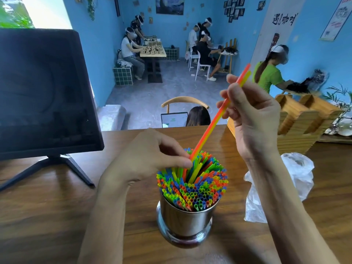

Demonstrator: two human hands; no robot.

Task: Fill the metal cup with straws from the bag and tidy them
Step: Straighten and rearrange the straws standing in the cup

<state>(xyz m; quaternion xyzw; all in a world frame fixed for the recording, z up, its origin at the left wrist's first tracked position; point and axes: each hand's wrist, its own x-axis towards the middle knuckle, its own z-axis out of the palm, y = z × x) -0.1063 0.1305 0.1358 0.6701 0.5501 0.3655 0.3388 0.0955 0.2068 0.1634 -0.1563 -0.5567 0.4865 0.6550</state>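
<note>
Orange straw [219, 115] pinched by raised right hand [251, 119], tilted.

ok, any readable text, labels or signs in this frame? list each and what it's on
"遇" then two or three more characters, too blurred to be sure of: black lettering on the white wall panel.
Poster at top right: print too small to read.
Laptop screen: too small to read.
Monitor: dark, no text.
Metal cup, straws, plastic bag: no visible text.

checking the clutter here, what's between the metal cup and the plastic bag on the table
In the head view, the right forearm crosses the gap between the metal cup and the plastic bag; below it only bare wooden table shows.
</note>
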